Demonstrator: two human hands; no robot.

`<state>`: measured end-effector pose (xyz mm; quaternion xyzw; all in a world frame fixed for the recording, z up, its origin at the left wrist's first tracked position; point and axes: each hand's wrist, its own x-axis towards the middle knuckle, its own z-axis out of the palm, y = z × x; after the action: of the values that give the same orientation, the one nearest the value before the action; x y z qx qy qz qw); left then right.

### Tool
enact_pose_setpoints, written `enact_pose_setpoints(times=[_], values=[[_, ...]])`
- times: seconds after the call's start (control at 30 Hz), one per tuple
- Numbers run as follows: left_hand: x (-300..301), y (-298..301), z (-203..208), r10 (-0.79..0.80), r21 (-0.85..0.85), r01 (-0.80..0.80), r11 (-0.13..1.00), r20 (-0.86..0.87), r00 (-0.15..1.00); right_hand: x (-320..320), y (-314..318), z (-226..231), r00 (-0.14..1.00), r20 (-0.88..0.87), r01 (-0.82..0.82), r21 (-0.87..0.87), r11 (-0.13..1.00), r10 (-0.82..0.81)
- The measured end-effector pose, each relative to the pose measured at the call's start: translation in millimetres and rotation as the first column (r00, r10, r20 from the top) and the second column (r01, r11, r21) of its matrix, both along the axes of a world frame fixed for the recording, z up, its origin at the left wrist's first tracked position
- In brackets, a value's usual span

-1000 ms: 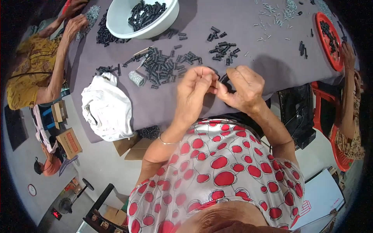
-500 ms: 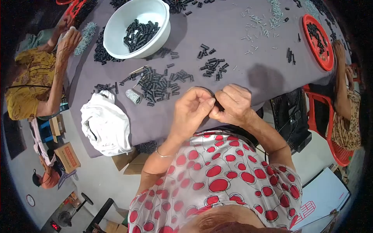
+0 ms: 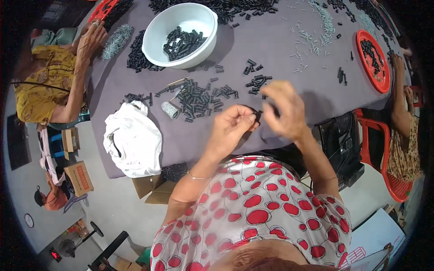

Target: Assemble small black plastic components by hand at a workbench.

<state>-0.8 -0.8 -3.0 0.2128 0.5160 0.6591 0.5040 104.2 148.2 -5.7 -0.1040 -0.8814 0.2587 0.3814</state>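
left hand [image 3: 234,128] pinches a black piece [image 3: 258,116]; right hand [image 3: 286,112] has pulled away, loosely spread.

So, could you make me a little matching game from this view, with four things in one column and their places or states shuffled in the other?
Things:
1. White plastic basin
2. Red tray
3. Bunched white cloth
4. The person's left hand

Places or states:
A. By the near-left corner of the table
B. Pinching a small black part
C. Near the table's right side
D. Left of the picture's centre, black pieces inside

Pairs: 1-D, 2-C, 3-A, 4-B
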Motion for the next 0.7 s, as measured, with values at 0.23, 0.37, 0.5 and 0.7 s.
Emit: enact_pose_setpoints(times=[0.23,0.37,0.5,0.7], values=[[-0.1,0.5,-3.0,-0.012,-0.036,0.011,0.999,-0.036,0.999,-16.2,14.5,5.6,0.992,0.128,-0.003,0.117,0.993,-0.012],[-0.1,0.2,-3.3,-0.007,-0.021,0.007,1.000,-0.034,0.999,-22.4,7.8,-1.0,0.991,0.125,-0.067,0.191,0.979,0.044],[1.3,-0.1,-6.2,0.005,0.017,-0.004,1.000,-0.037,0.999,-17.2,4.1,-5.8,0.989,0.117,-0.114,0.220,0.969,0.090],[-1.4,-5.2,10.5,0.163,0.080,-0.151,0.985,-0.167,0.972,-2.9,14.2,-8.7,0.986,0.130,-0.131,0.180,0.975,0.108]])
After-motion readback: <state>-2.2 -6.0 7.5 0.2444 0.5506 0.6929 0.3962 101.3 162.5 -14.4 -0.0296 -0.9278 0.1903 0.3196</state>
